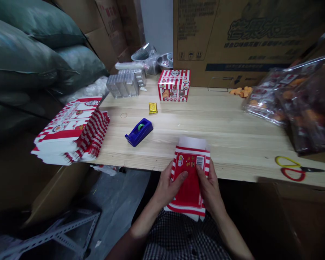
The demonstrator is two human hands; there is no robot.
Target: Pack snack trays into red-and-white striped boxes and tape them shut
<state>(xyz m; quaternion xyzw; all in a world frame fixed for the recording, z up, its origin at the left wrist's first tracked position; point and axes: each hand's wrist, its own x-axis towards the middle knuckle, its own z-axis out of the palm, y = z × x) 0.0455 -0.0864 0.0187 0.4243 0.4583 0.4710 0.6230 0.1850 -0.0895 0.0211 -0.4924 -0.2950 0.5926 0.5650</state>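
A flattened red-and-white striped carton (188, 180) is held upright over my lap, at the table's front edge, its white flap at the top. My left hand (169, 184) grips its left side, thumb across the red front. On the right side my right hand (209, 184) grips it too, thumb near the barcode. The other fingers of both hands are mostly hidden behind the carton. Beyond my hands lies a blue tape dispenser (139, 133) with a green roll. To the left is a stack of similar flat cartons (70, 126).
At the back stands a made-up striped box (174, 86), with a small gold packet (152, 108) before it. Clear plastic trays (122, 86) sit back left. Scissors (298, 168) lie at right, below bagged snacks (308, 97). A large cardboard box (241, 47) borders the table's back.
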